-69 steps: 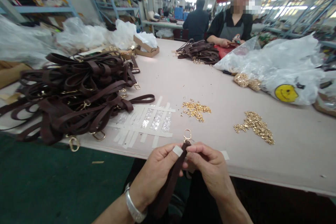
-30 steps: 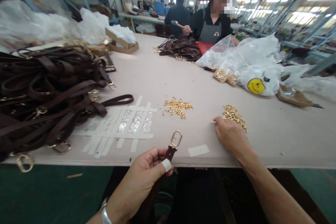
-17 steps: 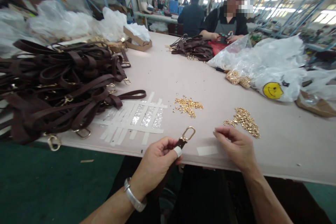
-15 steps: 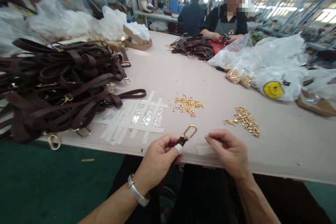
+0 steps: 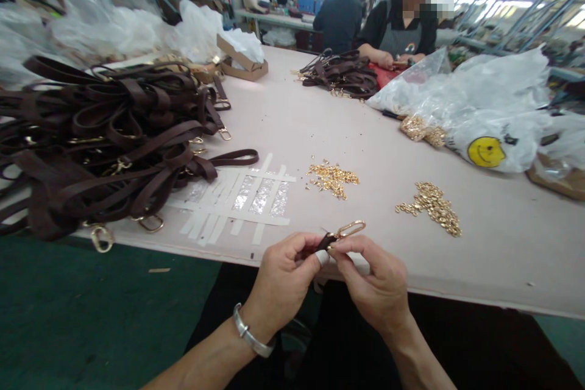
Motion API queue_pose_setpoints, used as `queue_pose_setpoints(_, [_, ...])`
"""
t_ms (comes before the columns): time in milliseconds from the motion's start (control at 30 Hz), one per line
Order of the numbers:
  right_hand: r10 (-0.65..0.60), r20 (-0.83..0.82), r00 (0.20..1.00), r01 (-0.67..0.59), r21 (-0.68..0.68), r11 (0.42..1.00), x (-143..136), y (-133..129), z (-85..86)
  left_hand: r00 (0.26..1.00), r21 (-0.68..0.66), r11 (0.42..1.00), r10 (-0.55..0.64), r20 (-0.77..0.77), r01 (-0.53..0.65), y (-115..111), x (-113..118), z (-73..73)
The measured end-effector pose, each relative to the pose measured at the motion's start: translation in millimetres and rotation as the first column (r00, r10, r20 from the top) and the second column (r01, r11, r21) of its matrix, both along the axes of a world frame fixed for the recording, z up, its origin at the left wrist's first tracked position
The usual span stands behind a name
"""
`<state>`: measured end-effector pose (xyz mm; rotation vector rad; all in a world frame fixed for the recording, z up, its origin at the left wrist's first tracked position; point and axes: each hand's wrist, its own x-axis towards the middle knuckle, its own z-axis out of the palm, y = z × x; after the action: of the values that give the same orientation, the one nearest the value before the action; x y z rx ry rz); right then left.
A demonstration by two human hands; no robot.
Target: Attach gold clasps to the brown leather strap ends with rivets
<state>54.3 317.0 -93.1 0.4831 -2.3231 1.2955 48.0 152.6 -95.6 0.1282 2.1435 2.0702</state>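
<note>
My left hand [image 5: 290, 274] pinches the end of a dark brown strap [image 5: 326, 242], thumb wrapped in something white. A gold oval ring [image 5: 351, 229] sticks out from the strap end toward the right. My right hand [image 5: 377, 280] has its thumb and forefinger closed at the strap end, touching it just below the ring; a small gold piece shows between the fingertips. Beyond the hands lies a pile of small gold parts [image 5: 336, 179], and farther right a pile of gold ring-like pieces [image 5: 432, 205].
A big heap of brown straps [image 5: 114, 128] covers the table's left side, beside taped clear plastic [image 5: 260, 198]. A person [image 5: 400, 30] sits across, behind another strap pile [image 5: 340, 73]. Plastic bags [image 5: 498, 91] lie at right, an open cardboard box [image 5: 247, 70] at the back.
My right hand has moved left, from beside the strap to its end, and now touches it. The strap end and ring have turned toward the right. The view has shifted slightly.
</note>
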Motion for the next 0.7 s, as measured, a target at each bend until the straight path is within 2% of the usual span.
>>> queue_pose_setpoints(133, [0.003, -0.012, 1.000, -0.002, 0.044, 0.999, 1, -1, 5.7, 0.988, -0.145, 0.989, -0.018, -0.153, -0.005, -3, 0, -1.8])
queue_pose_setpoints(233, [-0.031, 0.033, 0.999, 0.031, -0.006, 1.000, 3, -5, 2.2, 0.982, -0.166, 0.986, -0.044, -0.183, 0.013, -5, 1, -1.7])
queue_pose_setpoints(433, [-0.052, 0.195, 0.979, 0.102, -0.252, 0.962, 8, -9, -5.0, 0.994, -0.112, 0.993, -0.058, -0.096, 0.047, -3, 6, 2.4])
queue_pose_setpoints(600, [0.055, 0.297, 0.953, 0.112, -0.519, 0.847, 6, -20, -11.3, 0.996, -0.066, 0.995, -0.075, -0.045, 0.072, -3, 4, 6.9])
queue_pose_setpoints(667, [0.078, 0.299, 0.951, 0.109, -0.562, 0.820, 7, -24, -11.5, 0.996, -0.055, 0.995, -0.087, -0.021, 0.085, -7, 5, 10.1])
queue_pose_setpoints(700, [0.074, 0.284, 0.956, 0.096, -0.540, 0.836, 8, -23, -9.5, 0.997, -0.043, 0.996, -0.075, -0.007, 0.075, -9, 5, 12.1])
